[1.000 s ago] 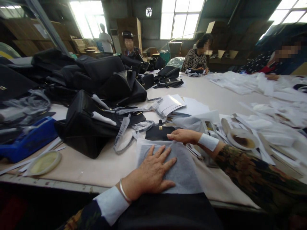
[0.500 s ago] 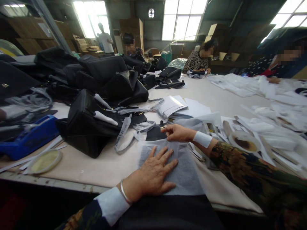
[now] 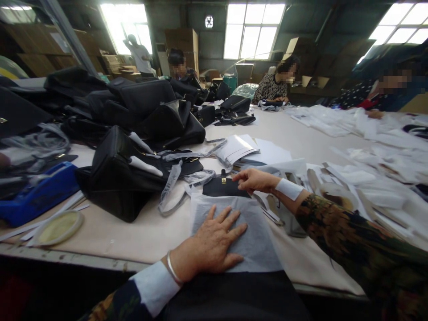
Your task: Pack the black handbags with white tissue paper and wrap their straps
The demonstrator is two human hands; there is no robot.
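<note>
"Hands?"
"Left hand (image 3: 214, 243): open, flat on white sheet (image 3: 261, 238), centre. From there, black panel (image 3: 234, 294) at six o'clock, black flap (image 3: 214, 189) at twelve; one bag, probably. Right hand (image 3: 256, 179) at one, bent fingers by the flap; grip, can't tell."
"Handling?"
"Sheet: light, slippery, tearable, I judge; take corners. Flap: supple; take edge."
"Surroundings?"
"Pale table (image 3: 140, 238); bag heap (image 3: 143, 98), eleven; window (image 3: 252, 42), twelve."

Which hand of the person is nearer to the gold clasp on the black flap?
Right. The right hand is close beside the gold clasp, to its right; the left hand is farther, spread on the white sheet nearer the person.
</note>
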